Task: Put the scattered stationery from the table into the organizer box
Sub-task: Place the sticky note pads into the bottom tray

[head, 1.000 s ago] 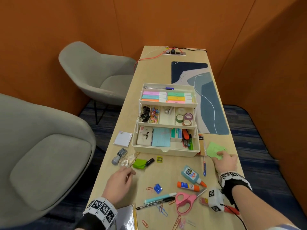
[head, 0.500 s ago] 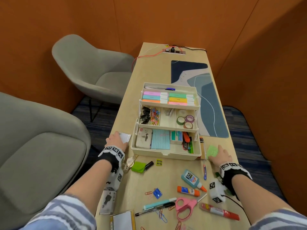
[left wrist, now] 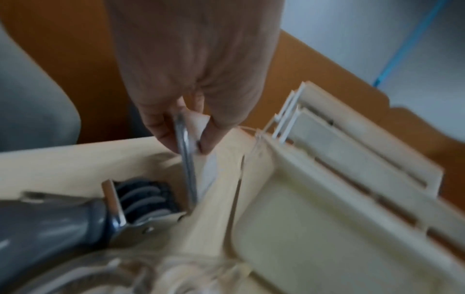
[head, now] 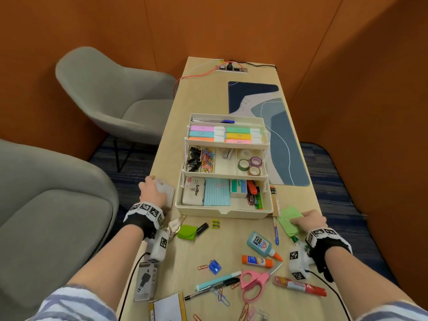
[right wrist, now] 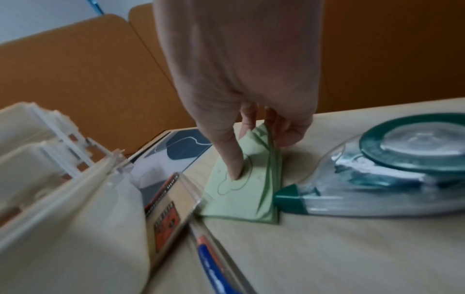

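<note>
Orange walls close round a pale counter (head: 231,235) carrying the organizer box (head: 222,212). Left of the box, the left hand (head: 151,193) pinches a white notepad (head: 166,193); right of it, the right hand (head: 310,220) pinches a green notepad (head: 288,220) by its edge. Both pads look light and floppy, so they are best gripped across the whole stack.

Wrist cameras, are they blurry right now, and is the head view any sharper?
Left wrist: motion-smeared, the organizer box streaked, the left hand soft. Right wrist: milder blur, the green sticky notes readable. Head: sharpest, though wide-angle bending curves the table.
</note>
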`<state>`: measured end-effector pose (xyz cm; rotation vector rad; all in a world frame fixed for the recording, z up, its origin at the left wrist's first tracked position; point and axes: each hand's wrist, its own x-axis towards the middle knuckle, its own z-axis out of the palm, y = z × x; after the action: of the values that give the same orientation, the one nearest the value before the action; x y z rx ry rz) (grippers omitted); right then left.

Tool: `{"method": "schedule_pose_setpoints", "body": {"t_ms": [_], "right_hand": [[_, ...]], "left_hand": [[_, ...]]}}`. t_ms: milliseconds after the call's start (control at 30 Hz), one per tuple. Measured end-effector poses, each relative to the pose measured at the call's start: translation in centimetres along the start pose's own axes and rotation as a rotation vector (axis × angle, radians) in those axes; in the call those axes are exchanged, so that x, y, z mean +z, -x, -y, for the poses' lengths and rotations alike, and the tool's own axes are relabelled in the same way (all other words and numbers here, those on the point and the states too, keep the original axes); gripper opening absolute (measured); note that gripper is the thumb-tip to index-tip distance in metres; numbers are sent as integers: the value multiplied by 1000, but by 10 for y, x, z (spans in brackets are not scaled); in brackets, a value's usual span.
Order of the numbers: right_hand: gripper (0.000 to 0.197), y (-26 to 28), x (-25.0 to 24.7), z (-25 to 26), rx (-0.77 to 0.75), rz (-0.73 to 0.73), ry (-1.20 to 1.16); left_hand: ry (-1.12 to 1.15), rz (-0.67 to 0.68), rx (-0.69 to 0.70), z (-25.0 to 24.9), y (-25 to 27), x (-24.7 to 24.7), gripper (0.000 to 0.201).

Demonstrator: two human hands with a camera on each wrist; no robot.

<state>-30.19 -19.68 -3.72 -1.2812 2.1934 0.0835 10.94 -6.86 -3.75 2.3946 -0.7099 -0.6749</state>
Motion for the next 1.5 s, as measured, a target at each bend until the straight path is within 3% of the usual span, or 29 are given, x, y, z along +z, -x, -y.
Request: {"method": "schedule_pose_setpoints", "body": {"t_ms": [133,267,333,400,567,700,833,900,1067,1267,1333,1433,1500], "right_hand": [[45,-6,1,-15,-81,36,-171],[30,12,-2,-21,-150,23,-327],[27,19,-3,-26,-236,86,-442],[25,26,-7,-29,-285,59,-533],[23,54,-18,-32,-263,-77,-858],[7,103,-24,-17,-315,198,-1215],[19,137,-12,-2,-188,612,-1436],[22,147,0,2,-167,706,-1396],[29,145,18,0,-175,575,-1330],[30,152,25,19,-142,697,-1454],[25,164,34,30,-204,669,-1314],[20,179,51,38,-394,401,-858],[17,179,54,38,-538,307,-693]], "left_hand": [[263,-96,41,1,20,-21,43],[525,-76,-18,5,50,-46,33],[668,-6,-31,2,69,-52,25],[775,81,-27,-6,91,-52,20],[733,355,18,-39,135,-25,17],[677,466,0,-67,155,10,18],[658,580,-43,-83,171,34,21],[684,620,-79,-85,176,41,26],[775,502,-128,-72,169,31,33],[792,471,-114,-54,161,18,29],[787,503,-81,-55,162,23,23],[774,570,-60,-56,167,31,28],[760,546,-73,-53,166,33,37]]}}
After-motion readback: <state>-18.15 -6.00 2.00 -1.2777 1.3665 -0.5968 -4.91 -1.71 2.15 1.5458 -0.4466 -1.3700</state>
